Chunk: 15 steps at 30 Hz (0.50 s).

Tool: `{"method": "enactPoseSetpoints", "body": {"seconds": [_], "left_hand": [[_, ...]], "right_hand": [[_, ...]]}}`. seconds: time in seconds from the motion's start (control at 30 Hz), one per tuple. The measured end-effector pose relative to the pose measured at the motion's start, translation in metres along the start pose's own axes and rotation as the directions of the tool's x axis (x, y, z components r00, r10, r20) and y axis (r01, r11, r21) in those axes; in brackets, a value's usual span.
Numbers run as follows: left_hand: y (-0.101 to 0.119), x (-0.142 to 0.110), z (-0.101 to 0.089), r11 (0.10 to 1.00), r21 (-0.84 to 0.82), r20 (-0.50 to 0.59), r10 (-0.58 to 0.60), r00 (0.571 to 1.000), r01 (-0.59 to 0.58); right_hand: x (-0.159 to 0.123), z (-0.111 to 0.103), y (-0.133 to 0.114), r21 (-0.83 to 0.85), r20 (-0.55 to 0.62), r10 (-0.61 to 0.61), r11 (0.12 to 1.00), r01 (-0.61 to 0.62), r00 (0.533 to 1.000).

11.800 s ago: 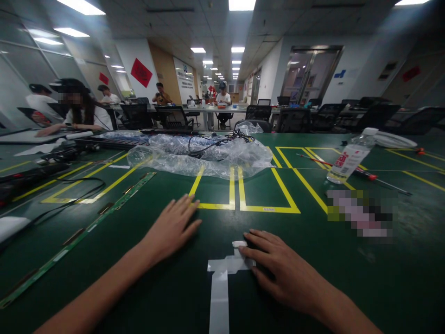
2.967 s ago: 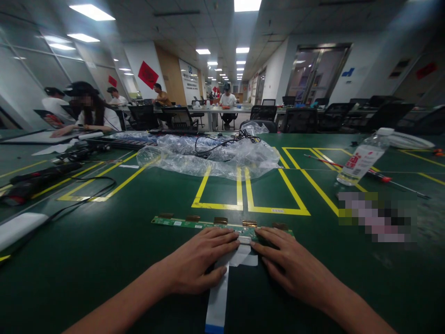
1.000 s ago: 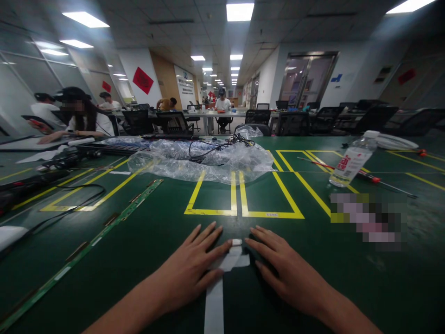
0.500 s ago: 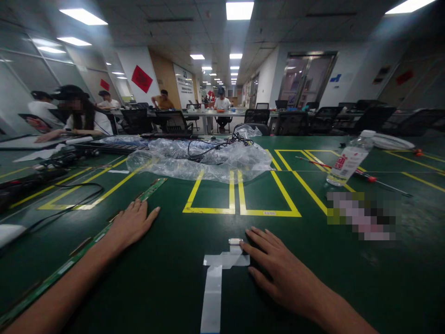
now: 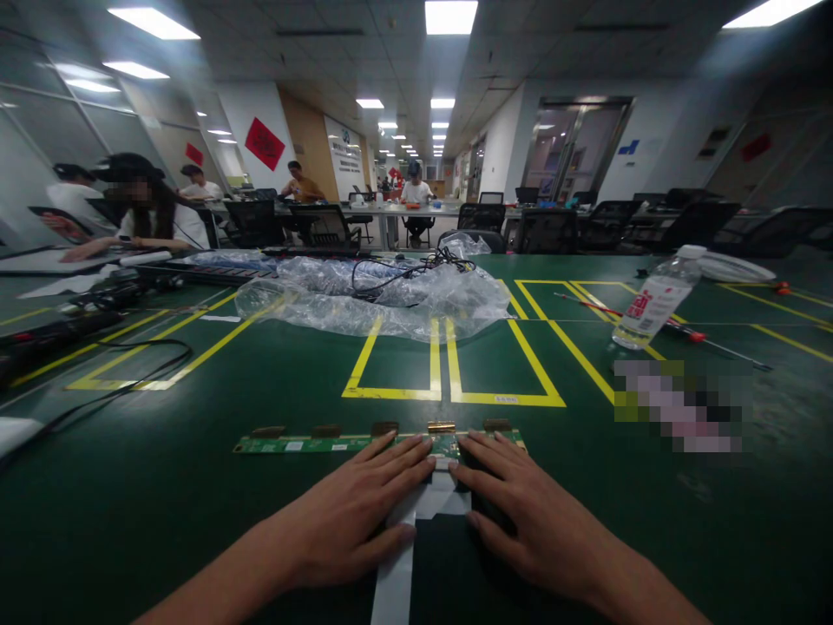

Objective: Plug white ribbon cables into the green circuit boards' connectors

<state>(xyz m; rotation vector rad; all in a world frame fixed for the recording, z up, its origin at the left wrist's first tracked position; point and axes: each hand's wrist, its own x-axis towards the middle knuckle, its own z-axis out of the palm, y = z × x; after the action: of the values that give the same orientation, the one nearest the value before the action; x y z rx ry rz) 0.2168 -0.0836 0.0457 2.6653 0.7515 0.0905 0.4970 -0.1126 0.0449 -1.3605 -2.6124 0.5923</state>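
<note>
A long, narrow green circuit board lies crosswise on the green table, with several brownish-gold tabs along its far edge. Below its middle is a white flat ribbon cable, whose small end connector sits at the board's near edge. My left hand lies flat with fingers outstretched, its tips at the board and its thumb over the cable. My right hand rests open on the other side, fingertips on the board's right part and beside the connector. Fingers hide parts of the board and cable.
Clear plastic wrap with black cables lies farther back. At right stand a water bottle and a long screwdriver with a red part. Black cords lie at left. A co-worker sits beyond them.
The circuit board has turned from a slant at the left to lie crosswise in front of me, above the ribbon cable. My left hand came right with it; my right hand stayed almost still.
</note>
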Motion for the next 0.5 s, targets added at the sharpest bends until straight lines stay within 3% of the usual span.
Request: {"method": "enactPoseSetpoints", "body": {"seconds": [0.13, 0.5], "left_hand": [[-0.0032, -0.0013, -0.0048, 1.0, -0.012, 0.041, -0.023, 0.999, 0.023], [-0.0048, -0.0032, -0.006, 0.997, 0.048, -0.029, -0.066, 0.997, 0.068]], "right_hand": [[0.0, -0.0022, -0.0004, 0.006, 0.006, -0.019, 1.0, 0.019, 1.0], [-0.0009, -0.0032, 0.002, -0.011, 0.022, -0.037, 0.999, 0.038, 0.999]]}}
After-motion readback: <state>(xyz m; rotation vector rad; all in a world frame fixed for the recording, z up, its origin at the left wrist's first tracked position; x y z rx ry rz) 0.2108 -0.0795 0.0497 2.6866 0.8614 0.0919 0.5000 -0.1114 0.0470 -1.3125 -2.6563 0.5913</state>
